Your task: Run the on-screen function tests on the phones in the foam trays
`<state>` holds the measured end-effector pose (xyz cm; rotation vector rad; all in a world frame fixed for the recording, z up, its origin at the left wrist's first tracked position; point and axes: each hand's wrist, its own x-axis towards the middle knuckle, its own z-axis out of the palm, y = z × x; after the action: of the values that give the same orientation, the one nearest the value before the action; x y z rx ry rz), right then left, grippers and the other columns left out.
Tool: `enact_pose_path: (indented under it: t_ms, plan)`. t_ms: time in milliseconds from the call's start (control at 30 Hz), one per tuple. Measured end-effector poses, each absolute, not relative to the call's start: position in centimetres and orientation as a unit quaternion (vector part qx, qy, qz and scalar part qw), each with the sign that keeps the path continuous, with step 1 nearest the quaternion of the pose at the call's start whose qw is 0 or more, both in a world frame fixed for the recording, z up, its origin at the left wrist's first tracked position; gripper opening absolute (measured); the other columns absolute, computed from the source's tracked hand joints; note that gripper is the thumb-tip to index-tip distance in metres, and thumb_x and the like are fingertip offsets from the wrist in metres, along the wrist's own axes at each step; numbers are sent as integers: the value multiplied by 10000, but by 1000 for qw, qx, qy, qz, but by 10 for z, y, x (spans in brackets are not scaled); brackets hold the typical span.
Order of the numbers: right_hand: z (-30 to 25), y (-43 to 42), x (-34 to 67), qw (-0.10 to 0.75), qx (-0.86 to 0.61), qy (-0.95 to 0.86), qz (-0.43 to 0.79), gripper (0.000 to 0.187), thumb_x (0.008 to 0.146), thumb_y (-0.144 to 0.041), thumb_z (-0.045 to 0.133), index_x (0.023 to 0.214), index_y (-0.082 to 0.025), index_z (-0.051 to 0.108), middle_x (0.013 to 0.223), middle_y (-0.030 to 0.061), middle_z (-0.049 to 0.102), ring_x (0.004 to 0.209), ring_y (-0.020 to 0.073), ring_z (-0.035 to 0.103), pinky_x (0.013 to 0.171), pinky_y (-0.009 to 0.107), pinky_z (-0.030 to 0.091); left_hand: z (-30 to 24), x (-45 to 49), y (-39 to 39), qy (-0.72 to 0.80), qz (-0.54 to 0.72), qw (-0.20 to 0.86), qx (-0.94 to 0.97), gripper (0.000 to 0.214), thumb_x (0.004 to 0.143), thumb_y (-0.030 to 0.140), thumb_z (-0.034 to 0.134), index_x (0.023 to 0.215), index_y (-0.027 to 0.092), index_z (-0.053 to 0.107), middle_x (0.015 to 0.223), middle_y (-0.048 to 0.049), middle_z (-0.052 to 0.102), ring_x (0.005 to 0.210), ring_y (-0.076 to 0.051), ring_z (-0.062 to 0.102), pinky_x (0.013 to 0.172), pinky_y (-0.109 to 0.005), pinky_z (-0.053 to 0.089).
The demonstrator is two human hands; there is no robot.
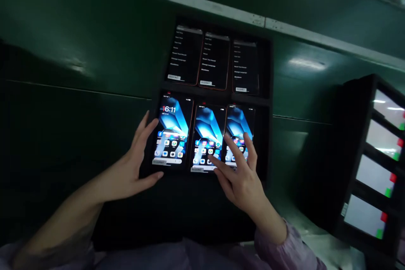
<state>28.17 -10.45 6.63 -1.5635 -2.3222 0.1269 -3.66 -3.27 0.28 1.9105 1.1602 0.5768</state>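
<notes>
A black tray [266, 101] holds two rows of smartphones. The near row shows lit home screens: a left phone [173, 130], a middle phone [209, 126] and a right phone [238, 120]. My left hand [134, 164] is open at the tray's left side, its fingertips by the left phone's edge and its thumb near that phone's lower corner. Over the middle and right phones, my right hand [242, 177] has its fingers spread; one fingertip lies at the middle phone's lower screen. Whether it touches the glass I cannot tell. Neither hand holds anything.
In the tray's far row, three phones, such as the far left phone [185, 55], show dark text menus. A black rack [351, 143] with several pale panels marked red and green stands at right. The green table [95, 50] has a pale strip [190, 2] behind the tray.
</notes>
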Motion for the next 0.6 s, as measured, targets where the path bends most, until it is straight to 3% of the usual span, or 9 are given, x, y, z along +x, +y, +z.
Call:
enact_pose_path:
  t_ms: [167, 333, 500, 600]
  plan:
    - [68, -103, 278, 158, -563, -808, 63, 327, 1049, -223, 559, 1324, -277, 729, 1559, 125, 588, 1721, 333, 48, 1243, 600, 476, 9, -33, -36, 479, 214, 374, 765, 1078, 833, 694, 707, 1700, 451, 114, 1835, 12, 49, 1687, -459, 134, 1170, -766, 459]
    - [72, -105, 288, 237, -559, -789, 89, 342, 1096, -277, 447, 1246, -228, 751, 1491, 134, 614, 1674, 308, 257, 1238, 511, 485, 7, -29, -36, 508, 220, 333, 763, 1106, 788, 725, 726, 1696, 461, 152, 1829, 49, 84, 1688, -462, 146, 1263, -774, 340]
    - [76, -108, 303, 274, -570, -765, 123, 359, 1093, -235, 433, 1105, -222, 792, 1421, 100, 675, 1605, 293, 396, 1229, 474, 498, 8, -23, -38, 548, 211, 353, 729, 1148, 728, 756, 775, 1676, 521, 171, 1820, 81, 111, 1685, -487, 119, 1211, -782, 429]
    - [78, -110, 314, 282, -573, -762, 107, 294, 1033, -162, 516, 1039, -214, 805, 1365, 92, 711, 1556, 310, 470, 1194, 468, 530, 8, -17, -37, 575, 236, 354, 698, 1144, 714, 764, 796, 1659, 559, 186, 1796, 44, 217, 1654, -495, 246, 1220, -798, 396]
